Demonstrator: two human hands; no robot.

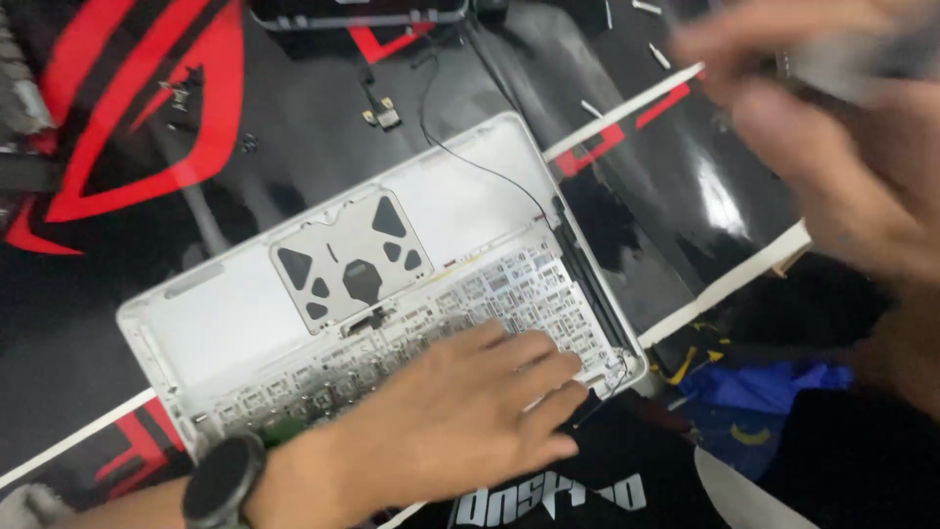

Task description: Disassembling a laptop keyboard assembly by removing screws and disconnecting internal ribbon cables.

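The silver aluminium laptop shell (372,284), opened up with its inside facing the camera, lies tilted across a glossy black work mat with red and white markings (147,108). Inside the shell sit the pale underside of the trackpad with dark triangular patches (351,257) and, nearer the person, the back of the keyboard grid (490,294); a thin black cable (470,162) runs over the shell's far corner. The left hand (470,411), with a black round wristwatch (223,480) at the wrist, rests flat on the keyboard grid, fingers spread and gripping nothing. The right hand (832,137) hangs above the mat to the right of the shell, heavily blurred; it seems to pinch a greyish object, but I cannot tell what it is or how tightly the fingers close. A small loose ribbon connector (382,113) lies on the mat beyond the shell.
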